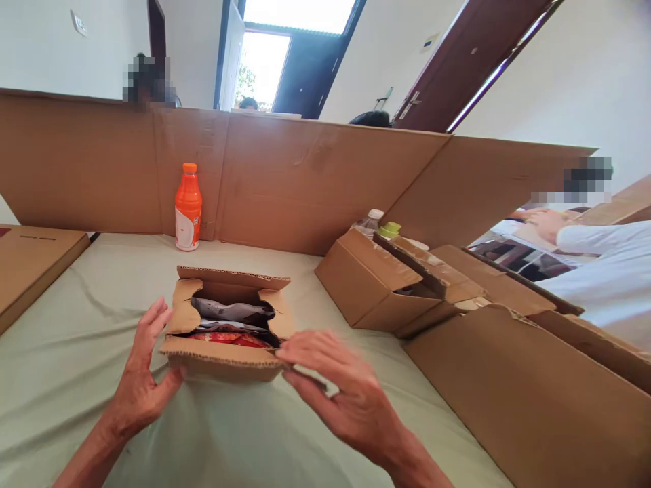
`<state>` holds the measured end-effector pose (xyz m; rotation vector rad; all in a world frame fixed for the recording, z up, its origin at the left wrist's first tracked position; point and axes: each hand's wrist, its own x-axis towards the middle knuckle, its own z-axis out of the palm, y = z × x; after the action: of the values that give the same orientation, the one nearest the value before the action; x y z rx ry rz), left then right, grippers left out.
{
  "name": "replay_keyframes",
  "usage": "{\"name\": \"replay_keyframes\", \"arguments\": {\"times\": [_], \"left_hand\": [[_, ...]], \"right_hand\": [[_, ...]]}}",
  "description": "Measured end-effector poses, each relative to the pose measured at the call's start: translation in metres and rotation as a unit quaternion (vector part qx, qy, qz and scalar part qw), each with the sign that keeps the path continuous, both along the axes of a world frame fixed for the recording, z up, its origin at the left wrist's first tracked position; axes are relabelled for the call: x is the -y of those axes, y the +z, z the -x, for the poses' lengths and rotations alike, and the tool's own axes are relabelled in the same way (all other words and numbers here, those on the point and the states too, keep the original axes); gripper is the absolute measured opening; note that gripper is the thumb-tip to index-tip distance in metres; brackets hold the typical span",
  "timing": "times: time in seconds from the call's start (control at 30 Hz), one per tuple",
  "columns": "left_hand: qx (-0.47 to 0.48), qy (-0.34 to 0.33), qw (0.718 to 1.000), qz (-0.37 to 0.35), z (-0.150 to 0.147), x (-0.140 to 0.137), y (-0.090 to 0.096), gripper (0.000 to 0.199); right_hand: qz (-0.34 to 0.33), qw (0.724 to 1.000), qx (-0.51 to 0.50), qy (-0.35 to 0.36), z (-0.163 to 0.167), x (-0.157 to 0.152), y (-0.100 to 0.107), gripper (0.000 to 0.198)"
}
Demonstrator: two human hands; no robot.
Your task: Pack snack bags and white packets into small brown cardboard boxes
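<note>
Curving round the near-left corner of a cardboard box (224, 370) on green cloth (224, 440), the left hand (140, 379) is holding thumb and fingers apart; the right hand (348, 386) is touching the near-right corner, grip too blurred to tell; grey packet (234, 310) and red packet (231, 338) are already lying inside, top standing open

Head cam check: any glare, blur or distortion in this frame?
Head view: upper window blown out white; head view: right hand smeared, probably motion, orange bottle clearer; head view: dark-red door leans steeply, likely tilt or wide-angle stretch.
</note>
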<state>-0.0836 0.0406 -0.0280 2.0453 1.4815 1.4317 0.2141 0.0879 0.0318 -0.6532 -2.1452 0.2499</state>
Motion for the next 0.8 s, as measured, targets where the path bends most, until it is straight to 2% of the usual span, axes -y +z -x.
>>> {"name": "replay_keyframes", "arguments": {"times": [0.1,0.2,0.33,0.43,0.6,0.67,0.8], "left_hand": [[-0.002,-0.037,0.999,-0.034,-0.003,0.000,0.007,0.042],[0.028,-0.035,0.998,-0.046,-0.007,-0.002,0.004,0.029],[0.072,-0.034,0.996,-0.042,-0.010,-0.004,-0.005,0.025],[0.090,-0.033,0.995,-0.025,-0.008,-0.005,-0.010,0.020],[0.103,-0.036,0.994,-0.009,-0.006,-0.005,-0.015,0.022],[0.115,-0.031,0.993,-0.014,-0.007,-0.006,-0.016,0.021],[0.133,-0.030,0.991,-0.009,-0.010,-0.006,-0.016,0.022]], "right_hand": [[0.033,0.996,0.051,0.062,-0.009,0.014,0.005,0.021],[0.063,0.994,0.065,0.053,-0.015,0.017,0.018,0.025],[0.059,0.996,0.073,-0.003,-0.004,-0.005,0.038,0.021],[0.055,0.988,0.141,0.002,0.021,-0.034,0.046,0.021],[0.100,0.930,0.353,-0.012,0.070,-0.066,0.039,0.032],[0.121,0.917,0.380,-0.028,0.083,-0.067,0.033,0.030],[0.120,0.912,0.388,-0.062,0.090,-0.065,0.023,0.029]]}}
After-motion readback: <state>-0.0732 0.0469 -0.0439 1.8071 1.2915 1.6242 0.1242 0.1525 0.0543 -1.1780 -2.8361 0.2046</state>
